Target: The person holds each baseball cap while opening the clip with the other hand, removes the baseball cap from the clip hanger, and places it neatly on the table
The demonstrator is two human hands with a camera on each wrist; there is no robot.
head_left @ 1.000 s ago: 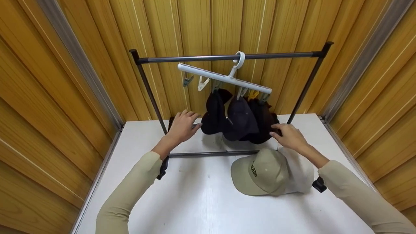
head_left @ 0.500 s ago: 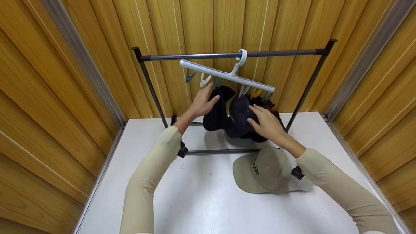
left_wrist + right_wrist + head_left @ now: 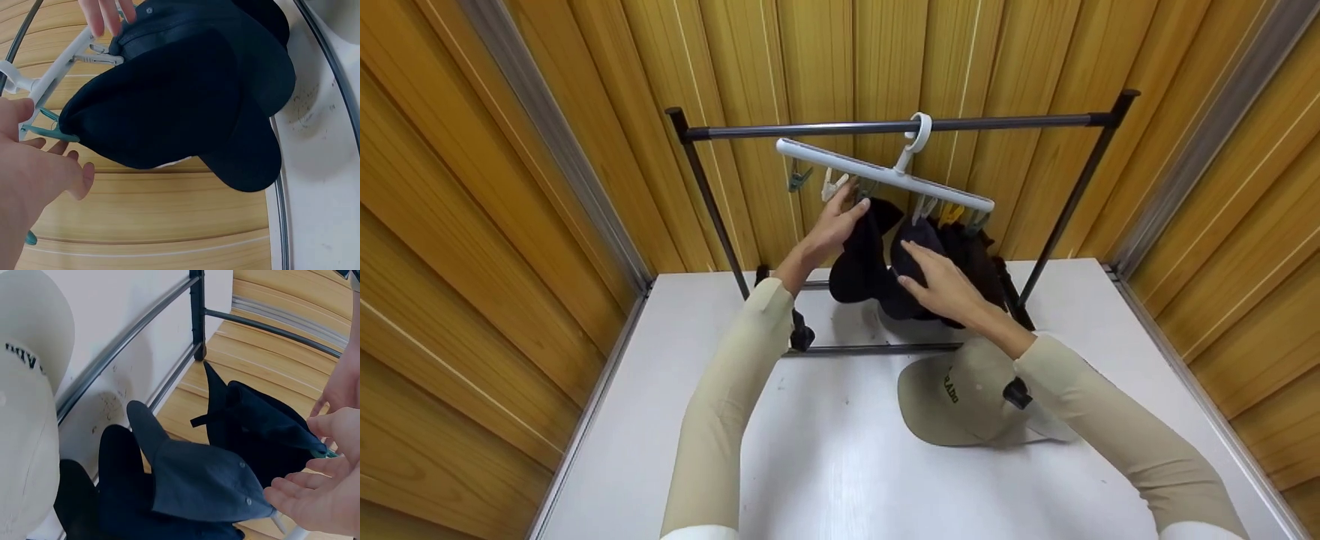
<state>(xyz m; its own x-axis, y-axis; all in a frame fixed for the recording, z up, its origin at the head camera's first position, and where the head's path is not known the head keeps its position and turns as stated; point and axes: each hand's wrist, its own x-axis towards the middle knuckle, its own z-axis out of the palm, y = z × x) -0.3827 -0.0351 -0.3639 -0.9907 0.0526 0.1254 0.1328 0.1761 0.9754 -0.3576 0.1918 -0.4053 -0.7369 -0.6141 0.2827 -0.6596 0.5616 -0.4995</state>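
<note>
My left hand (image 3: 832,229) is beside the leftmost black cap (image 3: 855,274), its fingers up near the clips. In the left wrist view its thumb and fingers stand apart on either side of the teal clip (image 3: 53,132) that bites the cap's edge. In front of the navy cap (image 3: 919,232) is my right hand (image 3: 945,285), fingers extended and slightly bent. The right wrist view has this hand (image 3: 320,489) palm up by the grey-blue cap's (image 3: 208,481) clipped end, holding nothing. All these caps hang from a white hanger (image 3: 877,176).
The hanger tilts down to the right on a dark metal rack (image 3: 810,130). A white clip (image 3: 832,187) and a green clip (image 3: 799,176) hang at its left end. A beige cap (image 3: 960,405) lies on the white table (image 3: 825,450), with a paler one partly behind it.
My left hand has risen to the right, from beside the rack's left post to the clips. My right hand has moved left from the rightmost caps to the navy cap.
</note>
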